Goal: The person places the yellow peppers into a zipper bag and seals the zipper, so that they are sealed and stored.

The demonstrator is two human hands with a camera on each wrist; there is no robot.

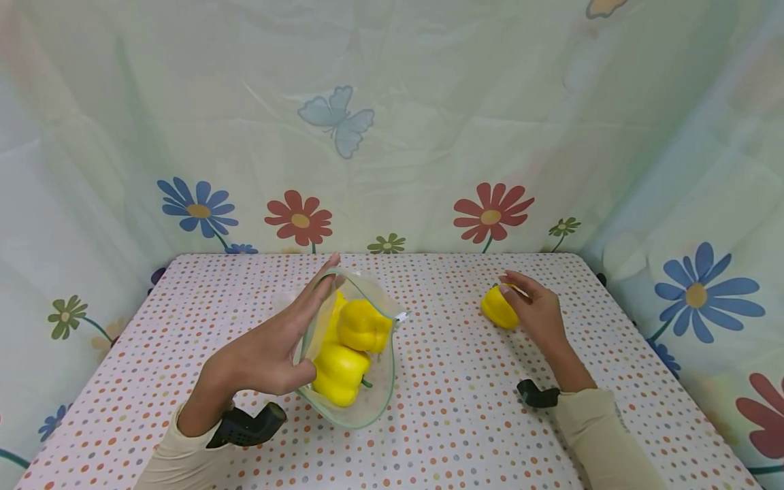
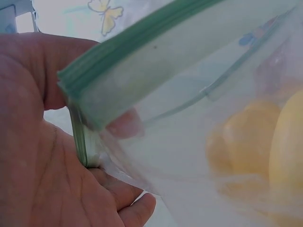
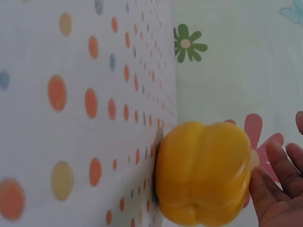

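Note:
My left hand [image 1: 269,347] holds a clear zip bag [image 1: 382,388] by its left side, the thumb at the near rim and the fingers stretched along the outside. Close up in the left wrist view, the bag's green zip edge [image 2: 137,42] crosses the thumb. The bag's mouth gapes toward me, and yellow bell peppers [image 1: 339,371] lie inside, one partly hidden behind the bag's wall. On the right, another yellow bell pepper [image 3: 203,172] rests on the table. My right hand [image 1: 539,309] is at its top right side, with loosely extended fingers [image 3: 265,189] right at its surface.
A white cloth with coloured dots covers the table [image 1: 441,408]. Behind it hangs a curtain [image 1: 416,136] printed with flowers and a butterfly, and similar curtains stand along both sides. A black wrist device [image 1: 251,425] sits on each wrist.

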